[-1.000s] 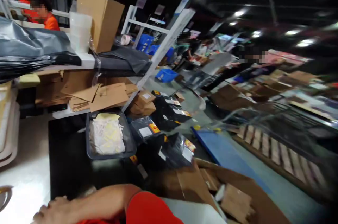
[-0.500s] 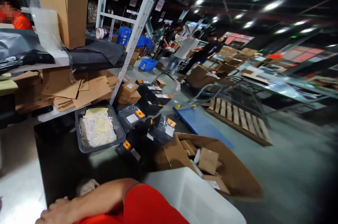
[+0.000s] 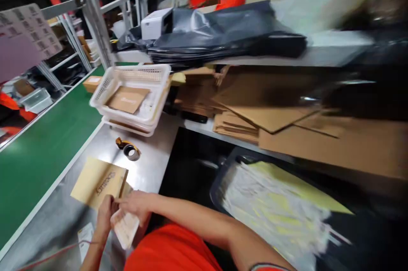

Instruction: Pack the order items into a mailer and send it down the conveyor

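Holding the small white packet (image 3: 126, 227) with fingers of both hands clamped near the table (image 3: 149, 164) edge, it may slip down.

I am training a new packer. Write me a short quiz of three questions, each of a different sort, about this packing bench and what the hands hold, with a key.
1. True or false: the white basket has a brown cardboard piece inside it.
2. Multiple choice: the tape dispenser lies on
A. the green belt
B. the metal bench top
C. the grey tray of papers
3. Short answer: what do the left hand and the right hand hold together?

Key:
1. True.
2. B: it lies on the metal bench top, between the basket and the flat brown envelope.
3. A small white packet, just below the envelope.
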A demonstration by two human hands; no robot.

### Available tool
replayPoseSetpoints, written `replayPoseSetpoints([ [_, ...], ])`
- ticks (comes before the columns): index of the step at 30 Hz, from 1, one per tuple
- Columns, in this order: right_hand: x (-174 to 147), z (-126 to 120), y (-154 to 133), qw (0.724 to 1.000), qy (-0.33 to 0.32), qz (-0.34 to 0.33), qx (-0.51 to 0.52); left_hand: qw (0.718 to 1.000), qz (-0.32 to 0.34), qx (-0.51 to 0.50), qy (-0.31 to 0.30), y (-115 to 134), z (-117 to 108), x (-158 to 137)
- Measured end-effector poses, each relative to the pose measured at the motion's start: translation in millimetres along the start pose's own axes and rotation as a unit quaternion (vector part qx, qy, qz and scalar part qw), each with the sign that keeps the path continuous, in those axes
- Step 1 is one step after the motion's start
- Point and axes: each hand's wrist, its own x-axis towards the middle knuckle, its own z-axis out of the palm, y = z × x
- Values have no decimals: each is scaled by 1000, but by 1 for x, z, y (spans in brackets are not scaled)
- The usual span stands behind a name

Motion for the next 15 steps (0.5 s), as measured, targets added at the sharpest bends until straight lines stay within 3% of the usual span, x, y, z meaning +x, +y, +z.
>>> replayPoseSetpoints([
  [3, 12, 1, 4, 986, -92, -130, -40, 994, -38, -68, 81, -19, 8, -13],
  [7, 19, 1, 4, 980, -130, -136, -71, 981, -34, -125, 145, -21, 10, -21],
  [11, 29, 0, 2, 965, -160, -177, -112, 979, -17, -138, 146, -21, 4, -32],
  [15, 31, 1, 13, 979, -141, -116, -89, 977, -49, -121, 167, -28, -3, -38],
])
